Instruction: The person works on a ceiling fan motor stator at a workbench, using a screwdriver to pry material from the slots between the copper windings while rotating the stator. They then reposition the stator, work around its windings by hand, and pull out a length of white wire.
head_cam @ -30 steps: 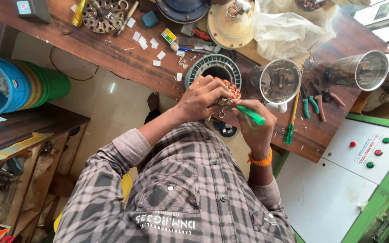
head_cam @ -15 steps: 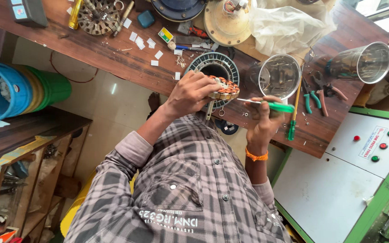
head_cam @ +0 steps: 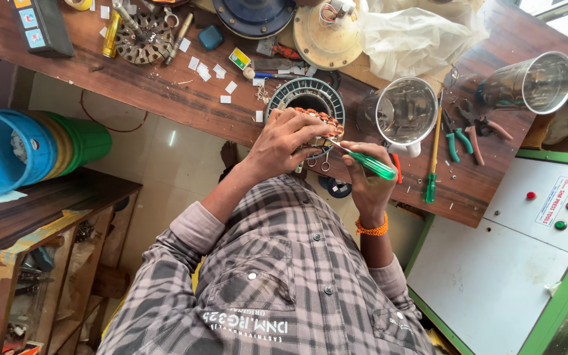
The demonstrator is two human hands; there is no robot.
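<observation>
- Gripping the copper coil [head_cam: 320,125] with the left hand [head_cam: 284,141], fingers curled over it, at the bench [head_cam: 165,92] edge.
- Closing the right hand [head_cam: 366,187] around a green screwdriver [head_cam: 369,164], tip touching the coil beside the left fingers.

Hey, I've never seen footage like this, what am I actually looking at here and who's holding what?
This is one picture from a camera worn on a person's head, looking down at their own arms over a wooden workbench. The left hand rests on a round motor winding with copper coils. The right hand holds a green-handled screwdriver, its tip at the coils. On the bench lie a shiny steel jar, pliers, another green screwdriver and small white paper strips. Blue and green buckets sit at the left.
</observation>
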